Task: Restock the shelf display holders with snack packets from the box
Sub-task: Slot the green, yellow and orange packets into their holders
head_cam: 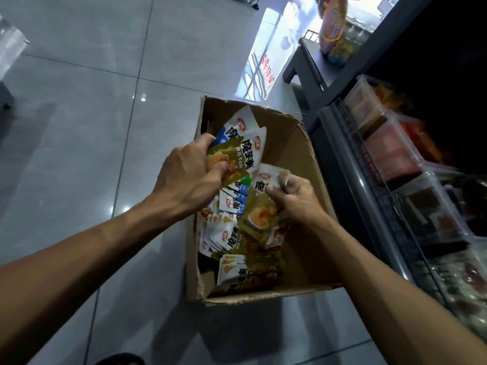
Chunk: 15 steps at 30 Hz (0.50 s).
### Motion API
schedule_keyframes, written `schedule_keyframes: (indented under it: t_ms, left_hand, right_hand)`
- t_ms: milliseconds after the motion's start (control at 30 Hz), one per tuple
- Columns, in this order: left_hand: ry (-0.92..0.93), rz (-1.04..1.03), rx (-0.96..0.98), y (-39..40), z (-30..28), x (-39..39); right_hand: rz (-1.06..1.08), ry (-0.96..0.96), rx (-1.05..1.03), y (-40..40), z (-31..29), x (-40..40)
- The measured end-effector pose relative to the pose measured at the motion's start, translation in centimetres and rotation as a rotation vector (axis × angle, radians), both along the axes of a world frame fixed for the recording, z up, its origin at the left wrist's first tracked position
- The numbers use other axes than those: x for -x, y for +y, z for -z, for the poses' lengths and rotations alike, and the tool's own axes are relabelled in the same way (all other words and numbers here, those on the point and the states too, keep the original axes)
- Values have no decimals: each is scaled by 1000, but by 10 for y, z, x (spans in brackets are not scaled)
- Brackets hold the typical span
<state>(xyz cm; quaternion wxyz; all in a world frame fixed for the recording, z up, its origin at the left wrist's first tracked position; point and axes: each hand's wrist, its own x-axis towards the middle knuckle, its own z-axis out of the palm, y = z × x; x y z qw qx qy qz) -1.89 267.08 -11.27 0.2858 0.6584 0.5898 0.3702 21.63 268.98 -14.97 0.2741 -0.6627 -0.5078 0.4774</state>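
An open cardboard box [295, 159] stands on the tiled floor, holding several loose snack packets [226, 233] in white, gold and blue. My left hand [189, 175] grips a fanned bunch of packets [245, 151] above the box's far end. Just right of it, my right hand [295, 196] pinches a gold and white packet [263, 204] over the box's middle. Clear plastic display holders [390, 151] with reddish and brown packets line the shelf on the right, behind a wire rail.
The dark shelf unit [347, 180] runs along the right edge, close to the box. A low grey stand [308, 61] with colourful bags [334, 30] sits at the far right. Grey floor tiles [92, 101] stretch to the left. A dark shoe tip [121, 359] shows at the bottom.
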Motion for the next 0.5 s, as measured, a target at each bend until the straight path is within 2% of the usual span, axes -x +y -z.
schedule_keyframes:
  t_ms: [233,500]
  left_hand:
    - [-109,-5,-43,2,-31,-35]
    - [-312,387,100,-11,-92,-123]
  right_hand:
    - [199,221,-225,-41,-70,-35]
    - [469,422,-366,-95,-166,-87]
